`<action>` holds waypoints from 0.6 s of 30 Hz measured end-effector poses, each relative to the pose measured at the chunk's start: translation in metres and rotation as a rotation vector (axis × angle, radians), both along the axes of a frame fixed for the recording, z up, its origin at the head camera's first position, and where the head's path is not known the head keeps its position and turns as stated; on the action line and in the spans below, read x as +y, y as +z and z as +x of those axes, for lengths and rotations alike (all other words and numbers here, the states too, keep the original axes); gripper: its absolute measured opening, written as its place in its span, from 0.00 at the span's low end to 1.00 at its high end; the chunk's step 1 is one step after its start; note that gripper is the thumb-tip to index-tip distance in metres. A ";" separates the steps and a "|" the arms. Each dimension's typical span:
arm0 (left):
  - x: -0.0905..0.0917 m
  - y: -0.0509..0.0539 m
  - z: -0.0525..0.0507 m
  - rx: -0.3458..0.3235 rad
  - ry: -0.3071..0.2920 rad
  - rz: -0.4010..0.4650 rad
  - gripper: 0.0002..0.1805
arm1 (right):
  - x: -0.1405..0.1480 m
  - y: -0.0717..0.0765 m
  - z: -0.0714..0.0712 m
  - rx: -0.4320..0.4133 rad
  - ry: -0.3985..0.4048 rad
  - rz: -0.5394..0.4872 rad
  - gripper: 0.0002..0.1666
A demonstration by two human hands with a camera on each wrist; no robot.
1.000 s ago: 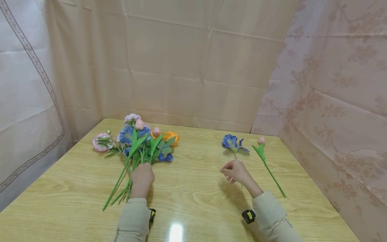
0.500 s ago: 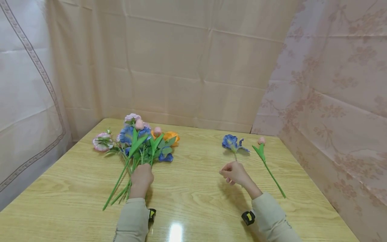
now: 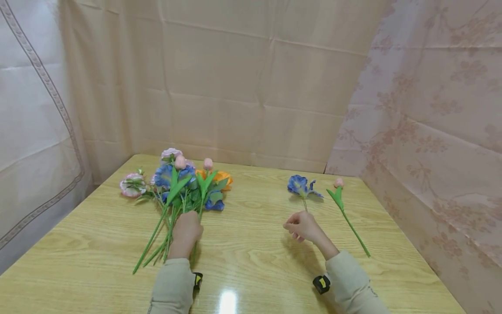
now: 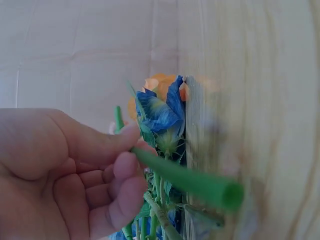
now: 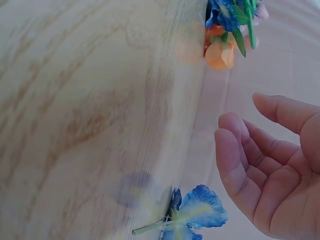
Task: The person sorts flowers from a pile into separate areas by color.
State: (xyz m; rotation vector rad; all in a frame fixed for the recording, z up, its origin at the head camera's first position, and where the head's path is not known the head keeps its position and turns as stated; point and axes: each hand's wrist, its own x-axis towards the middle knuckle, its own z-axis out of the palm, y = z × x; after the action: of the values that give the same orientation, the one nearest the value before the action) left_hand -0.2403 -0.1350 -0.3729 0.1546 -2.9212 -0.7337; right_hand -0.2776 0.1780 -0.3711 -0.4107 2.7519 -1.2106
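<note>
In the head view my left hand (image 3: 187,233) pinches the green stem of a pink tulip (image 3: 208,164), whose bloom and leaves lie over the heap of flowers. The left wrist view shows the tulip stem (image 4: 185,177) between thumb and forefinger, its cut end toward the camera. My right hand (image 3: 306,226) hovers above the stem of a single blue iris (image 3: 300,186). Its fingers are loosely curled and hold nothing, and in the right wrist view thumb and fingertips are apart. Another pink tulip (image 3: 339,198) lies to the right of this iris.
At the left of the wooden table (image 3: 251,244) lies a heap with another blue iris (image 3: 164,175), an orange flower (image 3: 224,178), a pink-white flower (image 3: 133,185) and one more pink tulip (image 3: 180,162). A beige curtain (image 3: 235,87) hangs behind the table.
The tulip in my left hand has lifted and shifted slightly right, its bloom now clear of the orange flower. My left hand moved slightly right with it; my right hand has barely moved.
</note>
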 end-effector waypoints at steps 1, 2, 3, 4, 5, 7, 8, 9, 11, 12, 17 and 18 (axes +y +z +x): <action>0.000 0.000 0.000 0.015 -0.005 -0.001 0.08 | 0.000 0.000 0.000 0.002 0.003 0.002 0.07; 0.000 -0.001 -0.001 0.029 -0.008 0.005 0.07 | 0.000 0.000 0.000 0.002 0.004 0.002 0.07; 0.000 -0.001 -0.001 0.037 -0.012 0.014 0.07 | 0.000 0.000 0.001 0.002 0.003 0.001 0.07; 0.000 -0.001 -0.002 0.058 -0.018 0.023 0.08 | 0.000 0.000 0.001 0.002 0.006 0.002 0.07; 0.000 -0.002 -0.002 0.073 -0.024 0.033 0.10 | -0.001 0.001 0.002 0.002 0.007 0.002 0.07; 0.001 -0.002 -0.003 0.088 -0.035 0.069 0.15 | -0.001 0.000 0.002 0.001 0.008 0.000 0.07; 0.002 -0.003 -0.003 0.091 -0.038 0.088 0.17 | -0.001 0.000 0.002 0.001 0.008 -0.001 0.07; 0.003 -0.002 -0.003 0.091 -0.045 0.106 0.18 | -0.001 0.000 0.002 0.003 0.011 0.000 0.07; 0.006 -0.001 -0.002 0.073 -0.059 0.153 0.18 | -0.002 -0.001 0.002 0.006 0.018 -0.004 0.07; 0.008 0.000 -0.002 0.069 -0.064 0.175 0.18 | -0.002 -0.001 0.002 0.005 0.019 -0.004 0.07; 0.018 0.005 -0.001 0.053 -0.071 0.274 0.22 | -0.006 0.000 0.004 0.006 0.042 -0.009 0.08; 0.020 0.006 -0.001 0.057 -0.071 0.291 0.23 | -0.007 0.000 0.005 0.007 0.047 -0.012 0.08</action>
State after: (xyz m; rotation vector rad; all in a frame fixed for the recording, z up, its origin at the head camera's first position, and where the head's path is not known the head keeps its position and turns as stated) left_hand -0.2413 -0.1154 -0.3670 0.0557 -2.7632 -1.1529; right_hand -0.2728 0.1712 -0.3709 -0.4784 2.7258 -1.2173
